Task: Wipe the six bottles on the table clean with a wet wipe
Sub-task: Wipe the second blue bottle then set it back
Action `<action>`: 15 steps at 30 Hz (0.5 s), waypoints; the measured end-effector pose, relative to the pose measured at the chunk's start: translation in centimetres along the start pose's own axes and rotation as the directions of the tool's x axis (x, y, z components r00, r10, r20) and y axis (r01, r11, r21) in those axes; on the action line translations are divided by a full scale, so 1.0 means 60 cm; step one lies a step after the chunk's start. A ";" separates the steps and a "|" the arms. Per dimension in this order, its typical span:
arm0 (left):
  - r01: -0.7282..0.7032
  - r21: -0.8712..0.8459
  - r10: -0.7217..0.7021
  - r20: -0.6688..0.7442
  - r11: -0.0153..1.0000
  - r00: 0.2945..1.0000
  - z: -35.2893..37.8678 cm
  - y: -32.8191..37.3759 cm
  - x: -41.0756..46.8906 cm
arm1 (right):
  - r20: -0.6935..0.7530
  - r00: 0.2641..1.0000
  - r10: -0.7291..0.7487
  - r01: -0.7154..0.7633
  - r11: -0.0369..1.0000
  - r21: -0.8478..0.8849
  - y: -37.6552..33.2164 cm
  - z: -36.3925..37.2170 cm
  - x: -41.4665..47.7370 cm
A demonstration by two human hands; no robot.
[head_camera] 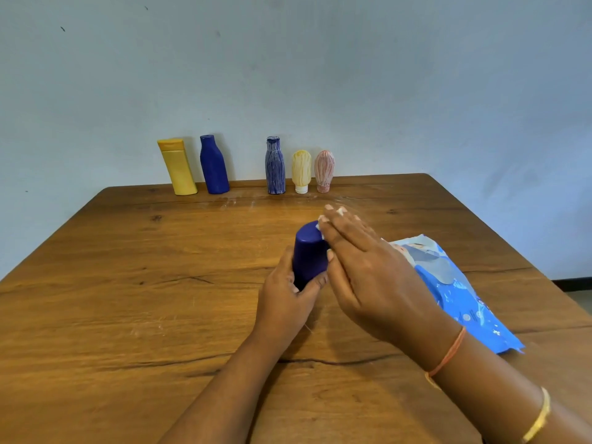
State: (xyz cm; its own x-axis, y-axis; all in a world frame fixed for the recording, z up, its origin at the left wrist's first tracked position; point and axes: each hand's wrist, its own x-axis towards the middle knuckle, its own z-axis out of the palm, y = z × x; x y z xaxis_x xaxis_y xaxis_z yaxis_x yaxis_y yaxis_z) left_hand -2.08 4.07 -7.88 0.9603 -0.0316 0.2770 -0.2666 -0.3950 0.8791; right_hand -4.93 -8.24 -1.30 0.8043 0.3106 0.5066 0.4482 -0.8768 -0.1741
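Near the surface's (128, 283) middle, our left hand (286, 299) curls round the tilted blue bottle (309, 251), our right hand's (365, 270) straight fingers press the wet wipe (321, 229) on its side, so we should rotate the bottle, wiping cap to base.

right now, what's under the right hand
A white wipe peeks out past the right hand, pressed on the blue bottle that the left hand holds. The rest of the wipe is covered.

Left hand (285, 302) grips the dark blue bottle (309, 251) while right hand (368, 270) presses a wipe (320, 227) against it.
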 end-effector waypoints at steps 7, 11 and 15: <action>-0.043 0.085 0.041 0.027 0.995 0.999 -0.002 -0.003 0.000 | 0.119 0.990 -0.079 0.071 0.995 0.075 -0.014 -0.001 0.019; -0.001 0.011 0.001 0.007 1.000 1.000 0.001 0.003 0.000 | 0.009 0.999 0.049 -0.049 0.994 0.102 0.010 -0.007 0.009; -0.032 0.020 0.032 0.021 0.999 0.999 -0.002 -0.004 -0.001 | -0.009 0.991 -0.132 0.132 0.991 -0.008 -0.014 0.004 -0.004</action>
State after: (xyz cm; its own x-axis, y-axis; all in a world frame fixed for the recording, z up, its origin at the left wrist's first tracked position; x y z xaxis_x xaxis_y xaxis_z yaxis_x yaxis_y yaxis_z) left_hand -2.06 4.26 -8.08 0.9528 -0.0638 0.2968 -0.2960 -0.4121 0.8617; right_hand -5.45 -7.48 -1.47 0.7344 0.4206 0.5328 0.5474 -0.8311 -0.0985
